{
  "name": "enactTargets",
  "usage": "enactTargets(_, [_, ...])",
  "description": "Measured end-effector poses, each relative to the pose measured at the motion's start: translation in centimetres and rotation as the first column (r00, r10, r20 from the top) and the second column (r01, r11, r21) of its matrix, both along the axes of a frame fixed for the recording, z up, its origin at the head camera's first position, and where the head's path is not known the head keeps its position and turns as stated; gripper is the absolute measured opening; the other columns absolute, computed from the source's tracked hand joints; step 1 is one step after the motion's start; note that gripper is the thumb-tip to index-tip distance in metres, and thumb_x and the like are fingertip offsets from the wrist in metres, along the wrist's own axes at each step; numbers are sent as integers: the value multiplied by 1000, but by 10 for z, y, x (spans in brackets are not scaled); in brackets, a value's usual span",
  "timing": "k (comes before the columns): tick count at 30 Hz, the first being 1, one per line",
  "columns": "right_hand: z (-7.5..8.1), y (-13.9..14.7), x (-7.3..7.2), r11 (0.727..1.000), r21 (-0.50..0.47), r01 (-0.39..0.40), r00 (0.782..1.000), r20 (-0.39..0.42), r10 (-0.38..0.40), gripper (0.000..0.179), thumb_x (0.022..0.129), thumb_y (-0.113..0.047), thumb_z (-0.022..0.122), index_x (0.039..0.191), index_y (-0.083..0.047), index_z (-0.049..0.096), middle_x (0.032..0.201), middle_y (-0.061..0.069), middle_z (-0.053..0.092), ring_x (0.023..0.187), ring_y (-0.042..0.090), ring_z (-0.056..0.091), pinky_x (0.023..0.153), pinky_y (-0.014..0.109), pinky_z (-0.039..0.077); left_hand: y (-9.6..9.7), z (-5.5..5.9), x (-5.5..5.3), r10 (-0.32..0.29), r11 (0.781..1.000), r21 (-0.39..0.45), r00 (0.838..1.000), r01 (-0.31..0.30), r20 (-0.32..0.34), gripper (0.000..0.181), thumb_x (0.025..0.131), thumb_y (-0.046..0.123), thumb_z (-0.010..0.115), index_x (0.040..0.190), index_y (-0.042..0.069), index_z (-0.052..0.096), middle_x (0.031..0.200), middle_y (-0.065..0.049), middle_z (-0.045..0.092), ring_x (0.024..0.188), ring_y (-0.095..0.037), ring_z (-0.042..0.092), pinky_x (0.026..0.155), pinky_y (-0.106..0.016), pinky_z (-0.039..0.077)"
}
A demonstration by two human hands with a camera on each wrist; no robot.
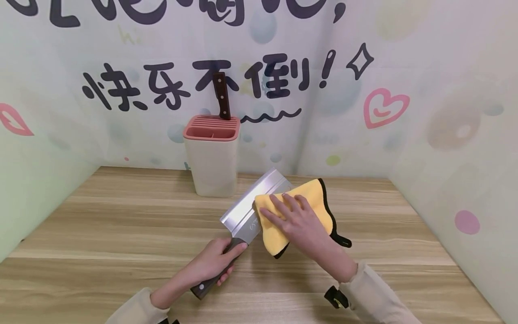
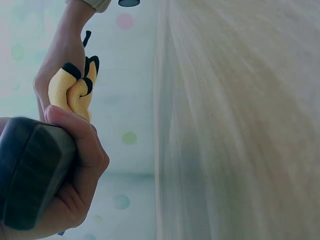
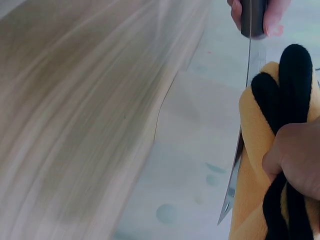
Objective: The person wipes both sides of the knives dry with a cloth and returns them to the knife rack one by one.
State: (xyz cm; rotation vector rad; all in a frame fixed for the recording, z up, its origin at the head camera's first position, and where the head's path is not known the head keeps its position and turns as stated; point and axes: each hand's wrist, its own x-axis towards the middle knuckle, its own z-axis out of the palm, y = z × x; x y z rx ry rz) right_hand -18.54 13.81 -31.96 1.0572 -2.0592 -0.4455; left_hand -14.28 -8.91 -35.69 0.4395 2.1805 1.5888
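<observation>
My left hand grips the dark riveted handle of a cleaver, its broad blade slanting up and away to the right. In the left wrist view the butt of the handle looms large, thumb laid along it. My right hand holds a yellow cloth with black trim against the right side of the blade, fingers spread over it. Seen from the right wrist, the cloth is bunched under the thumb and lies along the blade, which appears edge-on. The cloth hides part of the blade.
A white knife block with a pink slotted top stands at the back of the wooden table. One knife sticks up from it by its brown handle. Printed walls enclose the table at the back and sides.
</observation>
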Motion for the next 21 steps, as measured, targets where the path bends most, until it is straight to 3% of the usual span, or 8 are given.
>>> enactTargets(9, [0, -8, 8, 994, 75, -81, 996, 43, 78, 54, 73, -9, 69, 122, -24, 54, 124, 7, 52, 106, 27, 50, 86, 41, 42, 1, 0, -1, -8, 1000, -5, 1000, 8, -28, 39, 91, 36, 48, 84, -2, 46, 50, -1, 45, 34, -7, 41, 32, -21, 38])
enactTargets(14, [0, -12, 11, 988, 98, -122, 992, 25, 120, 50, 75, -9, 63, 122, -25, 54, 125, 7, 51, 105, 27, 50, 86, 41, 42, 1, 0, -1, -4, 1000, -2, 999, 4, -41, 30, 90, 30, 52, 81, 2, 46, 49, -1, 45, 34, -7, 41, 32, -21, 37])
enactTargets(21, [-2, -16, 14, 976, 143, -163, 987, 23, 161, 50, 76, -13, 62, 123, -26, 52, 125, 8, 49, 108, 26, 50, 87, 40, 42, 1, 1, 0, -17, 1000, -10, 998, 17, -53, 34, 89, 33, 52, 81, 1, 46, 48, -1, 45, 34, -6, 41, 32, -20, 38])
